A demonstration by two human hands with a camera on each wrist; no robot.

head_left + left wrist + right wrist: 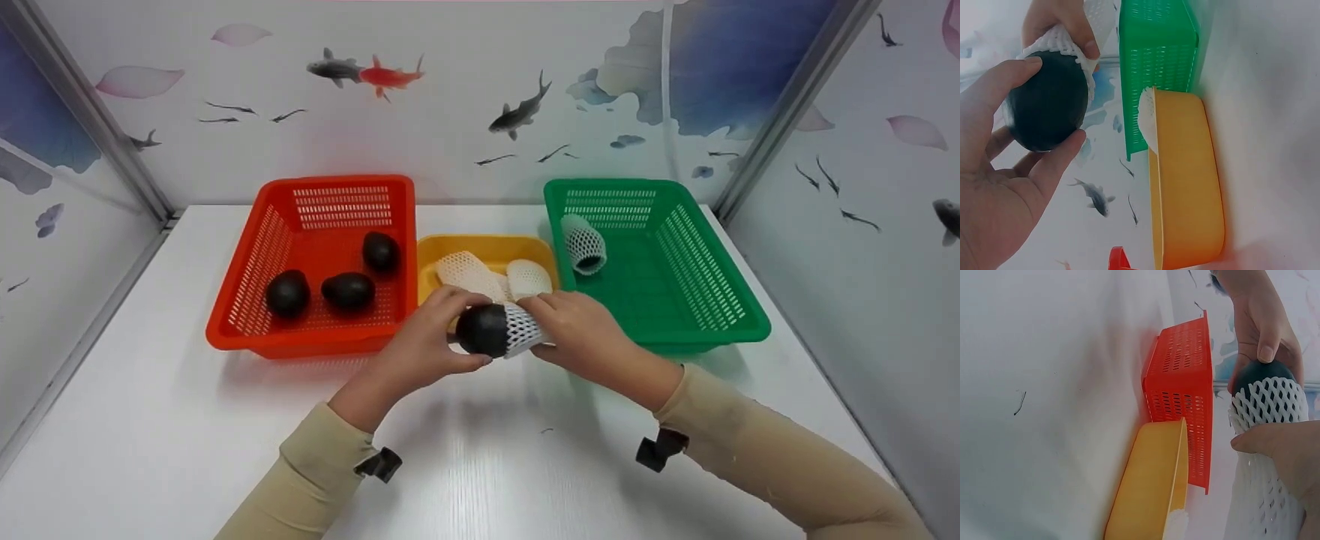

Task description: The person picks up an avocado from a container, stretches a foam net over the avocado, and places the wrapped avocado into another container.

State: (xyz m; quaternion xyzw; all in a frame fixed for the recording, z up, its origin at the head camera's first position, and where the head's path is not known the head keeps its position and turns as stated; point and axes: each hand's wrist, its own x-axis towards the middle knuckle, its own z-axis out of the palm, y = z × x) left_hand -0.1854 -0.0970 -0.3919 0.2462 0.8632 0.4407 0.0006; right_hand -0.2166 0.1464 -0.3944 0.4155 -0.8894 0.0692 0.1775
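Observation:
A dark avocado [481,330] is partly inside a white foam net sleeve [523,330], held above the table in front of the yellow bin. My left hand [427,339] grips the bare end, its thumb and fingers spread around the fruit. My right hand [583,331] pinches the net sleeve on the other side. In the right wrist view the mesh [1275,400] covers part of the avocado, and the sleeve's loose length trails past the right thumb. Several unwrapped avocados, one of them this one [349,291], lie in the red basket [311,341].
Between the baskets, the yellow bin [484,241] holds more foam net sleeves [469,271]. At right, a green basket [660,330] contains one netted avocado [585,246] at its left side. A small dark strand [1020,403] lies on the white table [465,480]. Printed panels enclose the table.

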